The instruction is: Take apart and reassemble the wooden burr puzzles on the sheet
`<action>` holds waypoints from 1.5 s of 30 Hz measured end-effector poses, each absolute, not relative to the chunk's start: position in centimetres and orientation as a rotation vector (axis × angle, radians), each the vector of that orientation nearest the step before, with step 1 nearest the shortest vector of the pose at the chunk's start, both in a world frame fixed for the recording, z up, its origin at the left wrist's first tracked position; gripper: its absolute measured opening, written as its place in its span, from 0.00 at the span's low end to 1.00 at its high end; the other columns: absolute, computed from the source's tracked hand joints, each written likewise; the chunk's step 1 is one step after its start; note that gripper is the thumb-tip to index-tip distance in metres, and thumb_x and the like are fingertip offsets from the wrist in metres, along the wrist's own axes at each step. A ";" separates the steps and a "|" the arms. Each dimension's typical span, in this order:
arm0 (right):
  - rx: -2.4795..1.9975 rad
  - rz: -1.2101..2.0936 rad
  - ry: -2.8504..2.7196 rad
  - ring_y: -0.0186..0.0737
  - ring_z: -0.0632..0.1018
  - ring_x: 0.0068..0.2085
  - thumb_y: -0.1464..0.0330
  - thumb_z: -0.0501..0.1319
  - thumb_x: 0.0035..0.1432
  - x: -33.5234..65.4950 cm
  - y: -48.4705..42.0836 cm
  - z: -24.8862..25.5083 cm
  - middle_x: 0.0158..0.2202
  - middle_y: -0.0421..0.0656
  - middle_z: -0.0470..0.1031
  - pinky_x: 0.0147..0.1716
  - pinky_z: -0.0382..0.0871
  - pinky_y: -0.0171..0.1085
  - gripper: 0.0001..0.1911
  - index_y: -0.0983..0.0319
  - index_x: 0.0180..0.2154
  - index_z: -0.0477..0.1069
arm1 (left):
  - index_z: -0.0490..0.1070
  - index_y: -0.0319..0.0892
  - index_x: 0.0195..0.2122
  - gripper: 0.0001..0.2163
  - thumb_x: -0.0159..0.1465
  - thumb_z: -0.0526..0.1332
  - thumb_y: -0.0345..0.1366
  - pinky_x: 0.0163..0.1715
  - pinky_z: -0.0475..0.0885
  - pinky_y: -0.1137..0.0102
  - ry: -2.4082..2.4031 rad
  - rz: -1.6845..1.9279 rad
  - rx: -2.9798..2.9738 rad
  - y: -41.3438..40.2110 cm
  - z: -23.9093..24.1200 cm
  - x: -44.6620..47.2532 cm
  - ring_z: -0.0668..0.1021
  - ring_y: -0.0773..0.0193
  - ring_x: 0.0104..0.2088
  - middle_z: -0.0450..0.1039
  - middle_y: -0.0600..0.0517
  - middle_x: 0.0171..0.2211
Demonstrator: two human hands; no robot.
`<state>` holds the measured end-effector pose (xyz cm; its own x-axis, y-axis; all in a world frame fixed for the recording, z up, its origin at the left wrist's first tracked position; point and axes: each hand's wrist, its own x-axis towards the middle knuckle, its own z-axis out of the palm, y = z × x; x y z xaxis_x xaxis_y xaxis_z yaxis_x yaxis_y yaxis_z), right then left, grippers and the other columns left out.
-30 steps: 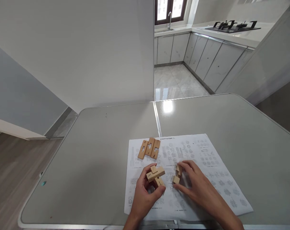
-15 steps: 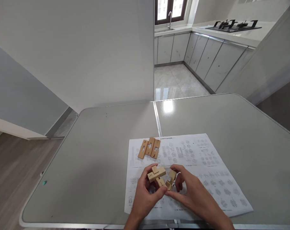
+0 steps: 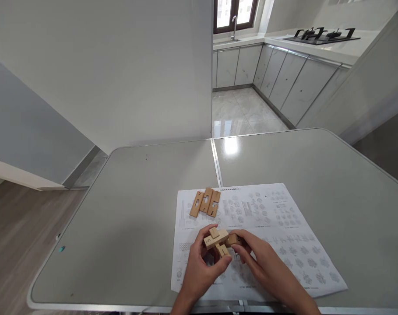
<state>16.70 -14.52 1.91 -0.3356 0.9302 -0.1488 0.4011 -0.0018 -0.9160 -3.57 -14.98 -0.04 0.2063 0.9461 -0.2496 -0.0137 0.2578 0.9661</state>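
My left hand [image 3: 202, 262] grips a cluster of interlocked wooden puzzle pieces [image 3: 216, 238], pale and block-shaped, with a number marked on one end. Fingers and thumb close around it from the left. On the other side my right hand [image 3: 256, 253] pinches a darker wooden puzzle piece [image 3: 234, 239] that bears a mark on its end. This piece touches the right side of the cluster; how deep it sits in it I cannot tell. Both hands are above a printed sheet [image 3: 271, 227] covered with small line drawings.
Three flat wooden pieces with cut-outs [image 3: 205, 203] lie side by side at the sheet's upper left, numbers on them. The grey folding table [image 3: 126, 227] has a metal seam down its middle. A small teal bit [image 3: 61, 249] lies near the left edge.
My right hand has turned its wooden piece so that the marked end shows, and brought it against the cluster. My left hand holds the cluster almost as before.
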 end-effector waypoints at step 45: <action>-1.271 1.308 -1.772 0.41 0.76 0.38 0.59 0.53 0.76 17.3 -14.7 1.7 0.38 0.42 0.76 0.41 0.71 0.38 0.14 0.58 0.41 0.72 | 0.75 0.48 0.59 0.31 0.54 0.77 0.43 0.46 0.75 0.64 1.040 0.952 1.422 -15.0 -0.3 -3.9 0.78 0.54 0.44 0.73 0.47 0.46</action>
<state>17.26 -14.70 1.73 -0.3702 0.9257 -0.0771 0.3463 0.0605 -0.9362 -3.85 -14.99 -0.29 0.2971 0.9548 0.0075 0.0912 -0.0361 0.9952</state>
